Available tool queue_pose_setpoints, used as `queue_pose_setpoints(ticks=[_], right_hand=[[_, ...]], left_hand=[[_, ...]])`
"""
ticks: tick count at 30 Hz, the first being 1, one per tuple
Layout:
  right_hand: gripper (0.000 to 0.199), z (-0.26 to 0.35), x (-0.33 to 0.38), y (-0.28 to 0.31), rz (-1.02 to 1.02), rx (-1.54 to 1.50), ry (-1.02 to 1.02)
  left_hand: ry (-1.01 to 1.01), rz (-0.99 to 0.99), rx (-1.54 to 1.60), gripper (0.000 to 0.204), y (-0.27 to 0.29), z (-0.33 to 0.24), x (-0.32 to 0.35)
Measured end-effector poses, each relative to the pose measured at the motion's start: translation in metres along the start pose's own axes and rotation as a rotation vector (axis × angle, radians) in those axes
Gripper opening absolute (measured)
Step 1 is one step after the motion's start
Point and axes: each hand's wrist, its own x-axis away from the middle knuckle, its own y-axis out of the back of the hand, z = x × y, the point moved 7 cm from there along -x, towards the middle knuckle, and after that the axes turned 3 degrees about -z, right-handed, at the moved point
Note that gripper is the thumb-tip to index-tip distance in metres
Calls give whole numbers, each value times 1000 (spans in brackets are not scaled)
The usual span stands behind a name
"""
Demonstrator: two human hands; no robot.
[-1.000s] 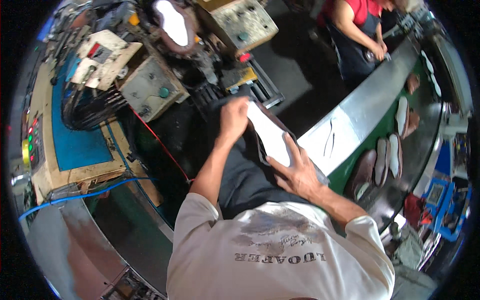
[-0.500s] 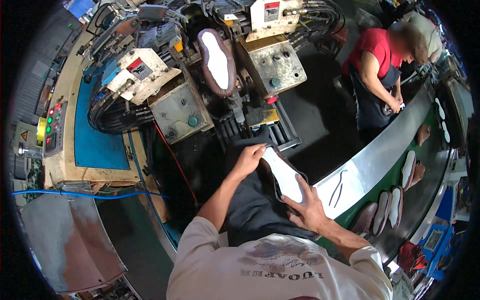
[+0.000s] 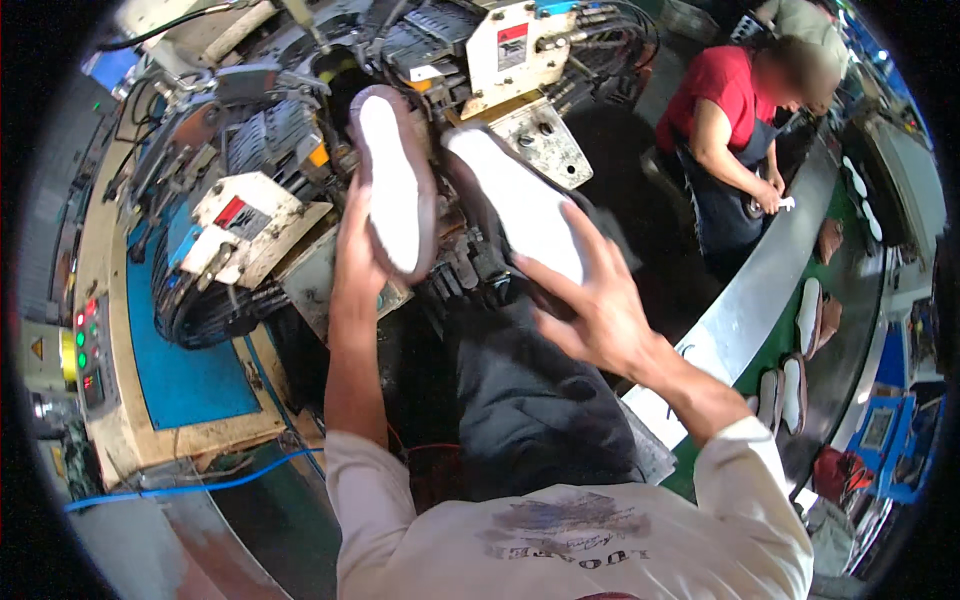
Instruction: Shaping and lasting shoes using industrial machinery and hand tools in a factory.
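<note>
My left hand (image 3: 358,245) is wrapped around the left side and lower end of a brown shoe upper (image 3: 395,190), whose white sole side faces up, at the middle of the machine. Whether that upper still rests on the machine's support I cannot tell. To its right, my right hand (image 3: 600,305) grips a second upper (image 3: 525,205), also brown with a white underside. Its fingers lie along the white face and the edge; the thumb is partly hidden and blurred. The two uppers lie side by side, the second tilted, over the front of the machine.
White machine housings (image 3: 245,225) with hoses flank the uppers. A control panel (image 3: 92,350) with lit buttons stands at the left. Along the right, a metal-edged bench (image 3: 765,290) carries several shoe uppers (image 3: 808,318). Beyond it, a person in red (image 3: 720,130) works with their hands.
My left hand has left the second upper and taken hold of the one at the machine. My right hand has lifted the second upper from my lap forward to the machine. The view has shifted.
</note>
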Motion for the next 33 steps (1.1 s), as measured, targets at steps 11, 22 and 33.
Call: queue_pose_setpoints(ticks=[11,22,33], right_hand=[[69,7,-132,-129,-45,-143,-64],[69,21,-124,-136,-123,-110,17],[75,41,-137,-130,44,359,326]], left_hand=[[-9,20,531,97,36,5,255],[276,-270,578,105,92,94,363],[285,-284,342,102,63,132,365]])
